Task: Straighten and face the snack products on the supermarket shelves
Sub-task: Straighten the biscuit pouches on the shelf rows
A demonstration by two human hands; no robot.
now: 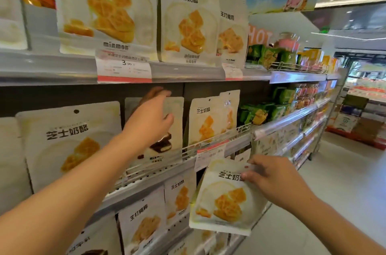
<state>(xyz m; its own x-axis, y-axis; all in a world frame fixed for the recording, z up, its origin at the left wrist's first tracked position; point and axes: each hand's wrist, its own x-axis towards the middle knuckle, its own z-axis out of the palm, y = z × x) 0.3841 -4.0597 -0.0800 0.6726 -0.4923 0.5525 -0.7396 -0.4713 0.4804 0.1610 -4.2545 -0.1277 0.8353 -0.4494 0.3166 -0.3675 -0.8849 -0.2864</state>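
- Grasping a white cheese-snack pouch (225,198) by its upper right corner, the right hand (275,179) is seen nearest the camera; the pouch is held tilted, clear of the shelving, in front of the lower shelf.
- A chocolate-cake pouch (167,142) on the middle shelf (146,173) is touched at its top edge by the left hand (152,121); the fingers are curled over that edge, the thumb laid on the front face.
- Just right of it, two further cheese pouches (205,121) are shown upright behind the wire rail (208,144).
- On the upper shelf (183,73), larger cheese pouches (108,8) are displayed facing forward above a price tag (124,69).
- Green packets (263,56) are stocked farther down the aisle.
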